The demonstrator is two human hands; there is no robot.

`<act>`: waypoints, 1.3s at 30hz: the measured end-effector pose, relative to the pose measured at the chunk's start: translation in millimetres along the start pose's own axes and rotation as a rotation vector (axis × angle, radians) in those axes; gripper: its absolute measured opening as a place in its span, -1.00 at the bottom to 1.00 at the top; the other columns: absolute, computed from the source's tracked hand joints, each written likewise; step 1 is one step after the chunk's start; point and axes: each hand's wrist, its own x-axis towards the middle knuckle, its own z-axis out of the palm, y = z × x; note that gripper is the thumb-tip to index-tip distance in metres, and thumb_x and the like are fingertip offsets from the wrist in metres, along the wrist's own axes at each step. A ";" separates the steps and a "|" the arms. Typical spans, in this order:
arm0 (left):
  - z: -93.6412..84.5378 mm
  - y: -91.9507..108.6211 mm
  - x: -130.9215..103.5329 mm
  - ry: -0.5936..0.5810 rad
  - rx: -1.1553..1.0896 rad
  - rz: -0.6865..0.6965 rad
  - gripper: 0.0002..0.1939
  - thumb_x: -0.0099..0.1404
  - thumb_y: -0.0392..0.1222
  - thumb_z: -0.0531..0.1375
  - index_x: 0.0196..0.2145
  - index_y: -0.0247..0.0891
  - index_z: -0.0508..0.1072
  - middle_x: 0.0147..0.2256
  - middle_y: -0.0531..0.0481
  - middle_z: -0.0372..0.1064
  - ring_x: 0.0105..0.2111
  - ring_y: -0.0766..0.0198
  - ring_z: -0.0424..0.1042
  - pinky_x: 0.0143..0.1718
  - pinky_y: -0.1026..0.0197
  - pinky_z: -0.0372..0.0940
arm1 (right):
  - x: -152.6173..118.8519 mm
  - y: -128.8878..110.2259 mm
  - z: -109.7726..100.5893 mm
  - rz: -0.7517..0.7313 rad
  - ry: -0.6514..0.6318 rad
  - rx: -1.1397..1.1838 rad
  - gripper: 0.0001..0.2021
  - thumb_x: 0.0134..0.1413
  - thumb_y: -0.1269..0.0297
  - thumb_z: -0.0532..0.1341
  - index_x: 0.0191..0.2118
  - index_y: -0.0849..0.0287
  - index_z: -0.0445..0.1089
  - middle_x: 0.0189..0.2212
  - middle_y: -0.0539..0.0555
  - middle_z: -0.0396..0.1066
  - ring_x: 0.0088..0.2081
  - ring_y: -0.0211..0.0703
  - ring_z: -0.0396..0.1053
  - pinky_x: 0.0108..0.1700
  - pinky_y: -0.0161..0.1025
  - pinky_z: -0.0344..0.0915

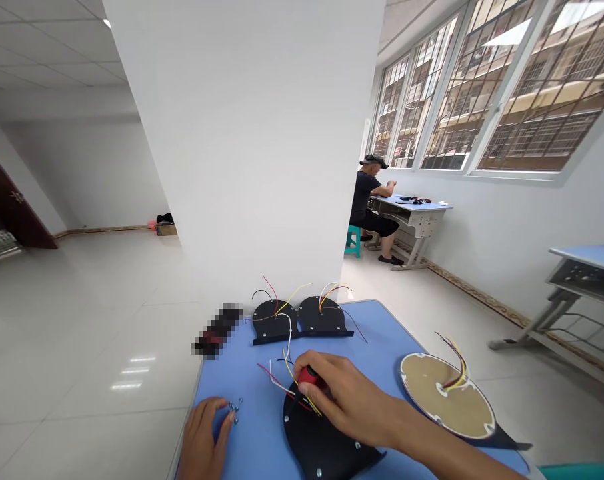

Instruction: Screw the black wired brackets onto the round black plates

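My right hand [339, 393] is wrapped round the red and black handle of a screwdriver [308, 375], held over the rim of a round black housing [327, 443] with screws along its edge. White, red, yellow and black wires [277, 381] rise from the housing by my fingers. On the blue tabletop to the left, my left hand [207, 430] rests with thumb and forefinger slightly apart, their tips beside a small group of loose screws [235, 407]. No screw shows clearly between those fingertips. The screwdriver's tip is hard to make out.
Two similar black housings with wires [275, 321] [323, 317] stand at the table's far edge. A tan disc with a wire bundle [432, 377] lies at the right. A pixelated dark item [217, 331] is at the far left corner. Beyond, a person [369, 197] sits at another desk [422, 207].
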 end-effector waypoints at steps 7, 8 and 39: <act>22.3 56.7 -17.6 -0.176 -0.063 0.270 -0.68 0.34 -0.07 0.14 0.03 -0.12 0.40 -0.06 -0.10 0.48 -0.04 0.09 0.45 -0.04 0.05 0.41 | 14.6 0.9 9.7 -0.064 -0.055 -0.050 -0.89 0.25 0.43 0.05 -0.13 0.13 0.22 -0.35 0.02 0.41 -0.30 -0.15 0.34 -0.24 -0.25 0.26; 27.9 63.7 -19.5 -0.205 -0.075 0.273 -0.65 0.34 -0.08 0.13 0.06 -0.13 0.38 -0.04 -0.11 0.48 -0.03 0.10 0.45 -0.04 0.06 0.41 | 15.6 0.6 10.2 -0.063 -0.057 -0.060 -0.88 0.25 0.43 0.05 -0.13 0.13 0.22 -0.36 0.02 0.41 -0.31 -0.14 0.34 -0.23 -0.25 0.26; 55.8 64.0 -27.4 -0.180 0.024 0.347 -0.59 0.30 -0.10 0.17 0.09 -0.21 0.35 -0.03 -0.11 0.50 -0.03 0.08 0.48 -0.12 0.08 0.45 | 24.5 -5.5 13.8 -0.103 -0.054 -0.149 -0.91 0.21 0.45 0.12 -0.17 0.19 0.23 -0.33 0.07 0.41 -0.36 -0.17 0.35 -0.33 -0.31 0.20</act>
